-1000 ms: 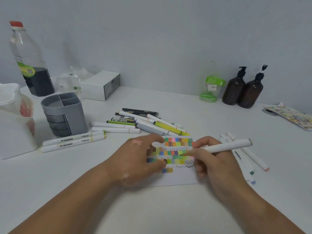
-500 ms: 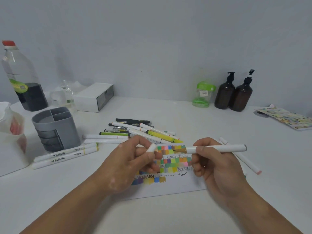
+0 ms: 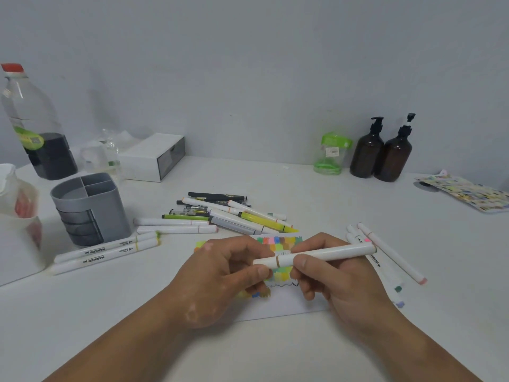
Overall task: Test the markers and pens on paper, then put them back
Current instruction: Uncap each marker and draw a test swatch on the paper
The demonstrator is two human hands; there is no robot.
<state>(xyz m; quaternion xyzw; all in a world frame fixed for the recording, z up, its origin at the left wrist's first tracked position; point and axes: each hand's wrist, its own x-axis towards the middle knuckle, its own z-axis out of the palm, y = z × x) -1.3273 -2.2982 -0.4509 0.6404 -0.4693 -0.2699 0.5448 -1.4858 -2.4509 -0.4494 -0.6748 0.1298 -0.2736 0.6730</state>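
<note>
I judge testing well along: left hand (image 3: 220,274) and right hand (image 3: 330,279) pinch one white marker (image 3: 347,251) above swatch-filled paper (image 3: 283,307) (grey holder (image 3: 91,210) looks empty).

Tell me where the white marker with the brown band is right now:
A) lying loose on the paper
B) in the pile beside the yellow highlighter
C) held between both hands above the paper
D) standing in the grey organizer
C: the left hand pinches the banded end of the white marker and the right hand grips its barrel, over the paper.
</note>
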